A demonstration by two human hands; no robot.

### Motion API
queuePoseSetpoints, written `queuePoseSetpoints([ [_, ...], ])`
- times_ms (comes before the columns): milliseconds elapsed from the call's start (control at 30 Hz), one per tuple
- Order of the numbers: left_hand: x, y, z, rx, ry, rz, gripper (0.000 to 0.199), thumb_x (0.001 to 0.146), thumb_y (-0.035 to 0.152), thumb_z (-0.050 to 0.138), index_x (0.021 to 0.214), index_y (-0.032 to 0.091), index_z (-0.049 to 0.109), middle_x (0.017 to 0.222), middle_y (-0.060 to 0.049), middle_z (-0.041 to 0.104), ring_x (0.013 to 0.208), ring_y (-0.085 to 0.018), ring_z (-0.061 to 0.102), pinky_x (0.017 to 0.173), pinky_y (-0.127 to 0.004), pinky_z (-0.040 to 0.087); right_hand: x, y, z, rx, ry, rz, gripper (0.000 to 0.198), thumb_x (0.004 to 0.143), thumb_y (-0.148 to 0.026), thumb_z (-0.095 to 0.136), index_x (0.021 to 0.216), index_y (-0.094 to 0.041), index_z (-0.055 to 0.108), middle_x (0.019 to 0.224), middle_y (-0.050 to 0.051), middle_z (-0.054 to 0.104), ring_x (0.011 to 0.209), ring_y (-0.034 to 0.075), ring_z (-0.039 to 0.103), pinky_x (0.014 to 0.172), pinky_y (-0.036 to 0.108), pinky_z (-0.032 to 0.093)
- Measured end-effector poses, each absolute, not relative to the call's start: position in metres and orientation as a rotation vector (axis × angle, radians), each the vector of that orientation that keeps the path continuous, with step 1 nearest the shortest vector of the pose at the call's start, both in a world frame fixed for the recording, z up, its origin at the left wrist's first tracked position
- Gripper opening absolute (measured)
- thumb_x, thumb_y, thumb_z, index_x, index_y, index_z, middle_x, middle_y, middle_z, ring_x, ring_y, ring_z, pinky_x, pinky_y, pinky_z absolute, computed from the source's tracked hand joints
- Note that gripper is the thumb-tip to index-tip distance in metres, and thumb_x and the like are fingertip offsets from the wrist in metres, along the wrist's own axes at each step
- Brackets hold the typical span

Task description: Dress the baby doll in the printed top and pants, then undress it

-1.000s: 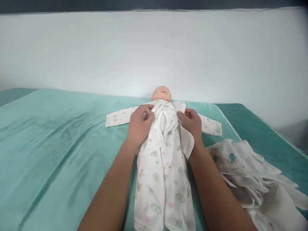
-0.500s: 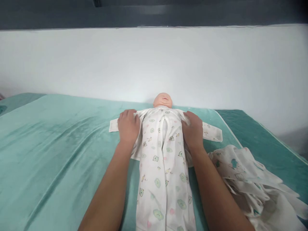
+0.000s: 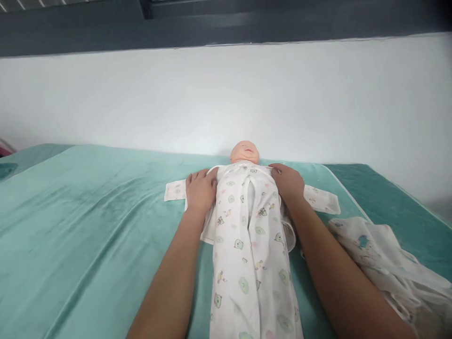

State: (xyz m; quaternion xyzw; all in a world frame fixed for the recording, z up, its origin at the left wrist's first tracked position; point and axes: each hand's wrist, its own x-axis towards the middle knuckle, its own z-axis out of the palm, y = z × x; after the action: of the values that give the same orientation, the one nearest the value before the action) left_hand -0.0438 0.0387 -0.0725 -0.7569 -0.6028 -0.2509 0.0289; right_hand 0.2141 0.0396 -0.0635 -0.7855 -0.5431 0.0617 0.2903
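Note:
A baby doll [image 3: 245, 153] lies on its back, its head toward the wall. Over its body and down toward me runs a long white baby garment [image 3: 243, 245] printed with green and pink figures, with a slit down its front. White sleeves stretch out on both sides, and loose cloth edges show beside the torso. My left hand [image 3: 201, 190] is closed around the cloth at the left shoulder and sleeve, thumb against the doll's side. On the other side, my right hand [image 3: 288, 182] grips the shoulder cloth with bent fingers; its fingertips are partly hidden.
Crumpled white printed cloth [image 3: 384, 259] lies at the right, beside my right forearm. A light green sheet [image 3: 106, 226] covers the bed, with darker green [image 3: 384, 197] at the right. Behind the bed stands a white wall [image 3: 176, 99] under a dark ledge [image 3: 226, 23].
The view has tilted up and shifted slightly, so the doll appears a little lower and farther right. My left hand has moved closer to the doll's torso; my right fingers are more curled at the shoulder.

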Motion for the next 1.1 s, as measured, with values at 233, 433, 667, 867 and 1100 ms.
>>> queuePoseSetpoints([
  [233, -0.064, 0.045, -0.064, -2.224, -2.218, -0.69, 0.046, 0.096, 0.022, 0.033, 0.125, 0.036, 0.066, 0.123, -0.003, 0.068, 0.11, -0.027, 0.059, 0.092, -0.042, 0.042, 0.246, 0.053, -0.073, -2.162, -1.377, 0.251, 0.038, 0.078, -0.028, 0.049, 0.104, -0.028, 0.078, 0.106, 0.008, 0.074, 0.095, 0.029, 0.066, 0.082, 0.043, 0.049],
  [433, -0.063, 0.046, -0.065, -2.222, -2.225, -0.709, 0.046, 0.095, 0.021, 0.033, 0.125, 0.035, 0.066, 0.12, -0.004, 0.069, 0.11, -0.028, 0.058, 0.093, -0.043, 0.041, 0.206, 0.032, -0.038, -1.65, -1.603, -0.009, 0.038, 0.084, -0.023, 0.048, 0.115, -0.022, 0.069, 0.127, 0.009, 0.065, 0.121, 0.029, 0.056, 0.103, 0.046, 0.042],
  [667, -0.065, 0.047, -0.066, -2.244, -2.207, -0.731, 0.046, 0.095, 0.023, 0.033, 0.126, 0.035, 0.065, 0.12, -0.005, 0.068, 0.111, -0.029, 0.058, 0.093, -0.045, 0.041, 0.09, 0.043, 0.009, -1.642, -2.506, 0.237, 0.031, 0.091, -0.024, 0.047, 0.113, -0.018, 0.067, 0.118, 0.013, 0.067, 0.105, 0.028, 0.061, 0.082, 0.038, 0.048],
  [867, -0.066, 0.048, -0.067, -2.235, -2.215, -0.704, 0.044, 0.095, 0.024, 0.033, 0.123, 0.033, 0.067, 0.117, -0.006, 0.069, 0.11, -0.029, 0.059, 0.091, -0.045, 0.042, 0.052, 0.08, 0.006, -1.648, -2.899, 0.063, 0.027, 0.086, -0.032, 0.057, 0.106, -0.016, 0.066, 0.124, 0.017, 0.058, 0.114, 0.033, 0.054, 0.072, 0.036, 0.047],
  [1100, -0.066, 0.046, -0.065, -2.203, -2.256, -0.81, 0.042, 0.095, 0.022, 0.035, 0.116, 0.032, 0.07, 0.117, -0.004, 0.07, 0.11, -0.025, 0.06, 0.09, -0.039, 0.043, 0.058, 0.083, 0.001, -1.682, -2.908, 0.179, 0.03, 0.087, -0.04, 0.057, 0.108, -0.02, 0.065, 0.094, 0.009, 0.071, 0.083, 0.026, 0.065, 0.062, 0.032, 0.041],
])
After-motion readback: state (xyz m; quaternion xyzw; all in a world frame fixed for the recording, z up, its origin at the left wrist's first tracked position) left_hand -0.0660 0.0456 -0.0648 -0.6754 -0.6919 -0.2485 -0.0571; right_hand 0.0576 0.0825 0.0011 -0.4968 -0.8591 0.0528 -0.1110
